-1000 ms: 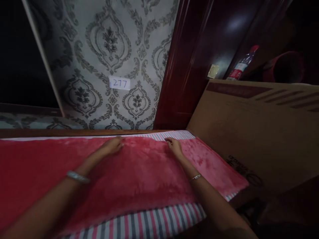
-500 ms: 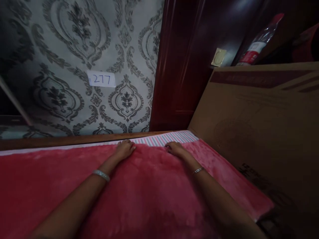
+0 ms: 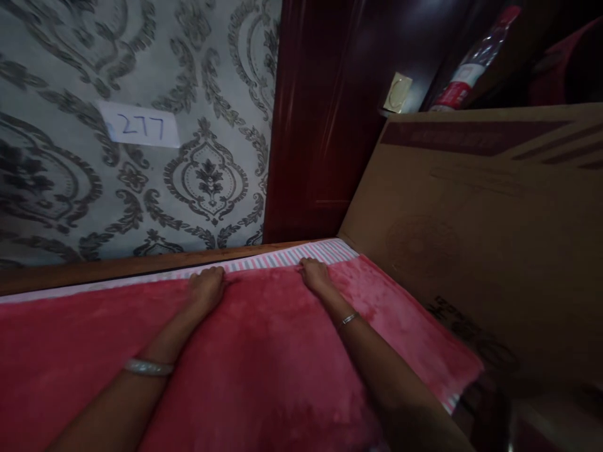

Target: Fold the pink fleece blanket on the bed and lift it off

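Observation:
A red plush blanket lies spread over a bed, its far edge bordering a pink, grey and white striped sheet. My left hand, below a pale bangle, is closed on the blanket's far edge, with a small fold of cloth by the fingers. To the right, my right hand grips the same edge, fingers curled over it beside the stripes. A thin silver bracelet circles that wrist. The cloth between both hands runs fairly straight.
A large cardboard box stands along the right side of the bed. Behind it are a plastic bottle with a red cap and a wall switch. Ahead are patterned wallpaper, a paper label reading 277 and a dark red door panel.
The view has turned to the right and come closer. My left hand has closed on the blanket edge, and the hands are further apart, with the edge straighter between them.

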`<state>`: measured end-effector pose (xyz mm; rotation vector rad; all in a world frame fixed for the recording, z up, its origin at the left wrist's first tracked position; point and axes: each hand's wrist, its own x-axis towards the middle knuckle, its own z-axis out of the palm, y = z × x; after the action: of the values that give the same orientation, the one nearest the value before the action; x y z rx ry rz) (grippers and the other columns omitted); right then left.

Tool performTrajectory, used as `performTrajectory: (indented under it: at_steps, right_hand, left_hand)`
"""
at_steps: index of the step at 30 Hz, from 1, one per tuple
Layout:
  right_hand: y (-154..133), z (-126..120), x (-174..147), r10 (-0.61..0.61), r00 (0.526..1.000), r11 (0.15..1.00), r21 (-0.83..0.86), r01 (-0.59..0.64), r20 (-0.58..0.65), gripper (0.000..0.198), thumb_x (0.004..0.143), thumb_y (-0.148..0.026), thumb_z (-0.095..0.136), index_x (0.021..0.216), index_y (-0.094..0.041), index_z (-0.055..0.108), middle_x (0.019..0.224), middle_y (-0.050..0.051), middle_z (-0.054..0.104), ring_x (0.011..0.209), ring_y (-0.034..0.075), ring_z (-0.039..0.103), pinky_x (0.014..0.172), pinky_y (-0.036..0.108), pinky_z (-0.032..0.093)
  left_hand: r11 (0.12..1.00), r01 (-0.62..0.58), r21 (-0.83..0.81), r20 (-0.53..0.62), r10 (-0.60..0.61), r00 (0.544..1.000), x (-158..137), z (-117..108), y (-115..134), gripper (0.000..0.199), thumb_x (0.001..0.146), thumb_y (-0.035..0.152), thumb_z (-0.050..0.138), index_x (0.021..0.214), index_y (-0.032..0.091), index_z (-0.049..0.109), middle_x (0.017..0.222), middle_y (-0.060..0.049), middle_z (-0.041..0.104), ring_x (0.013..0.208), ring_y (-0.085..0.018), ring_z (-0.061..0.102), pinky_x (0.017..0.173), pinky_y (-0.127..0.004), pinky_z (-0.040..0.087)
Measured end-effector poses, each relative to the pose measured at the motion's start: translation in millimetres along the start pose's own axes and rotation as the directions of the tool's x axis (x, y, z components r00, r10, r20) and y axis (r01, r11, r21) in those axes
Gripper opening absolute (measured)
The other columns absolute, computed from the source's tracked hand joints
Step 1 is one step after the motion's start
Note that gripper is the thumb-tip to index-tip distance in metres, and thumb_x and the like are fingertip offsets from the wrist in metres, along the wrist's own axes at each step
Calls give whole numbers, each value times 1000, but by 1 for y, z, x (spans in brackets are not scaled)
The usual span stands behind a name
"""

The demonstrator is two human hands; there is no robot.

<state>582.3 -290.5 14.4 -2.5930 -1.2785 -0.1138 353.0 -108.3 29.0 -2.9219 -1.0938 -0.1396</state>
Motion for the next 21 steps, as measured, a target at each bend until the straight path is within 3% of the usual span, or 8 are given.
performTrajectory:
  at_steps: [4, 8, 12, 16, 21]
  right_hand:
    - [30, -20, -2, 24, 996, 1000, 18, -22, -89, 35, 97, -23, 43, 129, -24, 58, 130, 5, 62, 119, 18, 54, 100, 29, 39]
    - [88, -48, -15, 218, 959, 975, -11, -224, -182, 48, 96, -14, 31, 139, -18, 53, 138, 12, 56, 127, 22, 47, 107, 35, 35]
    - [132, -58, -29, 341, 932, 934, -69, -351, -119, 54, 92, -10, 34, 144, -15, 49, 140, 16, 54, 127, 27, 46, 104, 38, 38]
    - [146, -59, -26, 290, 957, 951, -119, -286, 17, 57, 94, -12, 34, 149, -27, 42, 152, 8, 45, 136, 27, 39, 106, 44, 36]
    - [149, -66, -10, 221, 968, 968, -150, -202, 118, 40, 96, -19, 40, 124, -25, 68, 135, 11, 60, 125, 25, 50, 104, 38, 37]
  left_hand:
    - [999, -32, 11, -19, 32, 999, 5, 5, -5, 33, 93, 29, 36, 105, 15, 64, 114, -17, 69, 111, -32, 63, 86, -42, 47]
    - [998, -59, -1, -17, 59, 998, 7, 3, -7, 36, 93, 29, 35, 106, 14, 65, 111, -20, 70, 108, -34, 64, 85, -44, 48]
    - [999, -51, -13, 3, 51, 999, 6, 0, -7, 37, 94, 29, 33, 107, 13, 63, 114, -20, 69, 110, -35, 63, 87, -45, 47]
    - [998, -51, -27, 14, 51, 999, 4, -2, -6, 37, 94, 31, 33, 109, 12, 61, 114, -19, 69, 110, -34, 63, 88, -45, 46]
    - [999, -46, -17, -25, 46, 999, 7, 6, -9, 40, 94, 30, 30, 113, 13, 61, 116, -18, 68, 111, -32, 63, 88, -44, 47]
